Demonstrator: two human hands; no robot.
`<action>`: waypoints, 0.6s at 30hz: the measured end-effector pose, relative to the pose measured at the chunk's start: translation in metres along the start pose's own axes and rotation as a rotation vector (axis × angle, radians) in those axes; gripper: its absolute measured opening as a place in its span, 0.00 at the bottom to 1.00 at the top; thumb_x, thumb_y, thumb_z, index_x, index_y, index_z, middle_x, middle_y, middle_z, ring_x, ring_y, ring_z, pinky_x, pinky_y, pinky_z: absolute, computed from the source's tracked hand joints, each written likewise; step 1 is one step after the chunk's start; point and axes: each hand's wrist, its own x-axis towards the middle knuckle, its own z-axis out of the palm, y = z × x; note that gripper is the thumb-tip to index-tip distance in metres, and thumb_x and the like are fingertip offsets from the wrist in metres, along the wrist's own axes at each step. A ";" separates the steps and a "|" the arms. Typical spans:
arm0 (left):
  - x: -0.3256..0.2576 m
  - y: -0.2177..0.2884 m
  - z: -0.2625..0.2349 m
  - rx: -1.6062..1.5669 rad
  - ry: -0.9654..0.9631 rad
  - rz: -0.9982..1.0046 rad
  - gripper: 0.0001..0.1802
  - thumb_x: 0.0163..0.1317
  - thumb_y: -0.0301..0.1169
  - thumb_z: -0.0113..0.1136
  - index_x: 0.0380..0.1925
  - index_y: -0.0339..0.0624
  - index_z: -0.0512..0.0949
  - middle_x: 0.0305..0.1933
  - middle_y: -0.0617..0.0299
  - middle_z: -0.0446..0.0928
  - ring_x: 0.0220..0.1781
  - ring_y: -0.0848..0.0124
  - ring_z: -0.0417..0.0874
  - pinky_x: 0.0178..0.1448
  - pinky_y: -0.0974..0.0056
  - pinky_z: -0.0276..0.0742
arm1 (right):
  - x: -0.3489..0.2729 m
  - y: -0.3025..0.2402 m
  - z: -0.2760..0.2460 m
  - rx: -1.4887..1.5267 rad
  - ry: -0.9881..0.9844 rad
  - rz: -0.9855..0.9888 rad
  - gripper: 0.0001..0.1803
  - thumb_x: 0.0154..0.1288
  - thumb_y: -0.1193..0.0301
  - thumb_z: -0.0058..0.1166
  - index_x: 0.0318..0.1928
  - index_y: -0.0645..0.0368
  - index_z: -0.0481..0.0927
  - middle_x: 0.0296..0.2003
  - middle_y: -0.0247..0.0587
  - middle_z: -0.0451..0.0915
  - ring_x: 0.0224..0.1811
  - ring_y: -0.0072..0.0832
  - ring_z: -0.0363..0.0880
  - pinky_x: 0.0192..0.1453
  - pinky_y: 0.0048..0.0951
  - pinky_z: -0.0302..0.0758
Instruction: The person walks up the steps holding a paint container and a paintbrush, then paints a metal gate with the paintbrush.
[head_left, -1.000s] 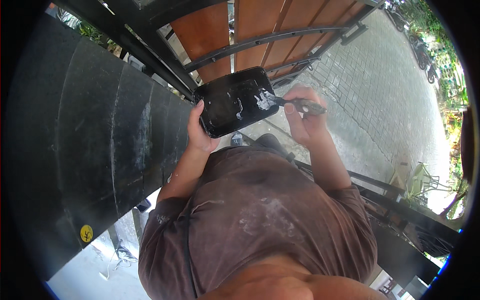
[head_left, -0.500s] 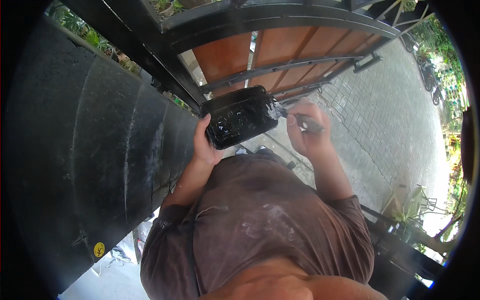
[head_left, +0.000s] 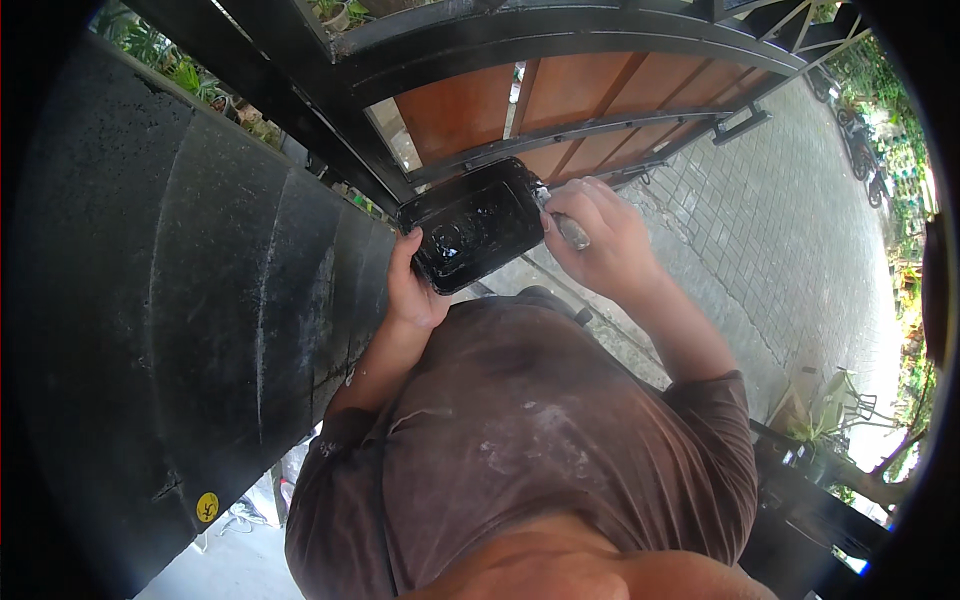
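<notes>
A black rectangular tray (head_left: pixel 480 228) with wet, glossy black paint in it is held out in front of my body. My left hand (head_left: pixel 412 285) grips its near left corner, thumb over the rim and the other fingers hidden underneath. At the tray's right end, my right hand (head_left: pixel 600 235) is closed round a paintbrush (head_left: pixel 573 233) by its dark, paint-smeared handle. A whitish patch of the brush shows by the rim; its bristles cannot be made out against the black paint.
A dark wall or panel (head_left: pixel 215 270) with pale streaks rises close on my left. Ahead stands a black metal gate (head_left: pixel 440 70) with brown panels (head_left: pixel 575 95). Paved ground (head_left: pixel 760 220) spreads to the right, with a plant (head_left: pixel 825 410) lower right.
My right hand has turned and moved left with the paintbrush, closer to the tray's right end. The tray has shifted slightly up and left, still in my left hand.
</notes>
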 end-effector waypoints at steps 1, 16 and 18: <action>-0.001 0.000 -0.001 0.007 -0.013 -0.012 0.27 0.71 0.43 0.49 0.64 0.37 0.72 0.62 0.51 0.78 0.62 0.56 0.81 0.63 0.49 0.79 | 0.000 -0.001 -0.001 0.001 0.005 -0.004 0.12 0.58 0.75 0.65 0.39 0.56 0.73 0.35 0.41 0.80 0.39 0.41 0.81 0.40 0.37 0.79; -0.013 0.025 0.023 -0.002 -0.021 0.029 0.30 0.71 0.49 0.48 0.64 0.42 0.71 0.60 0.53 0.79 0.59 0.57 0.83 0.56 0.48 0.82 | -0.041 0.002 0.008 0.472 0.546 -0.106 0.10 0.69 0.77 0.56 0.47 0.65 0.71 0.28 0.45 0.76 0.27 0.32 0.74 0.31 0.32 0.71; -0.013 0.025 0.022 0.072 0.011 0.063 0.32 0.69 0.54 0.48 0.65 0.45 0.70 0.60 0.53 0.78 0.56 0.55 0.84 0.45 0.42 0.89 | -0.039 0.000 0.010 0.457 0.548 -0.123 0.10 0.68 0.77 0.57 0.46 0.65 0.72 0.29 0.45 0.76 0.27 0.33 0.75 0.31 0.32 0.72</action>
